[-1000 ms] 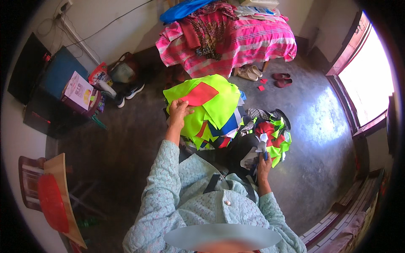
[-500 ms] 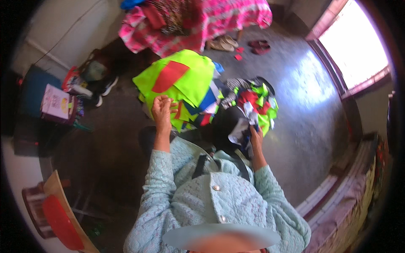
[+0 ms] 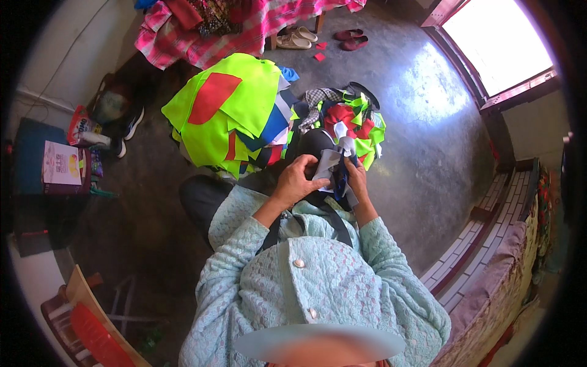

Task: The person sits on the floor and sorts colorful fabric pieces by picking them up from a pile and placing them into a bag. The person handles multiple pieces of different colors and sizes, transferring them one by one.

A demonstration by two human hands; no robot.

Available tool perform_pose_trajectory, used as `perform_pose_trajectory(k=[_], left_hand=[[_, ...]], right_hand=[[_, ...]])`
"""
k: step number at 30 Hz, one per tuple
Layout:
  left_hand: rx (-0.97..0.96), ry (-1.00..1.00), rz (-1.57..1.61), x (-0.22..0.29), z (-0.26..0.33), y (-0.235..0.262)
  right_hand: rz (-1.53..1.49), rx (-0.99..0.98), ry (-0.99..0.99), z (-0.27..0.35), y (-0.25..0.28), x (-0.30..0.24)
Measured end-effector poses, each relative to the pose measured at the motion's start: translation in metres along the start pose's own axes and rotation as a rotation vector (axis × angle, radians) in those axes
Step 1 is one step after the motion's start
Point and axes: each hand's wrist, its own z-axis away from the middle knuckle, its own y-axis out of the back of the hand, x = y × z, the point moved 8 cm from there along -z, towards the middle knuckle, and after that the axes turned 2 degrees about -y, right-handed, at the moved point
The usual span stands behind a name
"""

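Note:
My right hand (image 3: 356, 179) is closed round a bunch of fabric pieces, dark blue ones (image 3: 339, 180) and pale grey and white ones (image 3: 346, 145), over my lap. My left hand (image 3: 298, 181) is at the left side of this bunch, fingers curved, its thumb against the lower edge of a grey fabric piece (image 3: 326, 165). Its fingertips are partly hidden. Just ahead, on the left, rises a big heap of neon yellow-green fabric (image 3: 244, 92) with a red piece (image 3: 212, 98) on top. A smaller pile of red, green and checked scraps (image 3: 342, 116) lies beyond my right hand.
A rounded black object (image 3: 315, 142) stands between the piles and my hands. Shoes (image 3: 293, 40) and red scraps (image 3: 319, 57) lie on the floor near a pink checked cloth (image 3: 244, 37). A box (image 3: 63, 164) is at left, an orange-red panel (image 3: 98, 336) lower left.
My left hand has moved right and nearer to me, from beside the neon heap to the bunch in my right hand. The view has shifted, so the surroundings sit further left and higher.

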Motion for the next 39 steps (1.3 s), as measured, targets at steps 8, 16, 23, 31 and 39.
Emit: perform_pose_trajectory(k=[8, 16, 23, 31, 39], left_hand=[[0.187, 0.145, 0.091, -0.049, -0.01, 0.006], [0.349, 0.247, 0.793, -0.057, 0.009, 0.021], [0.32, 0.239, 0.819, -0.074, 0.011, 0.026], [0.236, 0.425, 0.655, -0.091, 0.016, 0.013], [0.368, 0.187, 0.314, -0.075, 0.014, 0.032]], right_hand=[[-0.052, 0.043, -0.001, -0.004, 0.017, 0.011], [-0.18, 0.119, 0.122, -0.002, 0.016, 0.006], [-0.106, 0.179, 0.087, 0.001, 0.023, 0.004], [-0.323, 0.242, 0.065, -0.013, 0.052, 0.035], [-0.366, 0.203, -0.021, -0.008, 0.041, 0.032]])
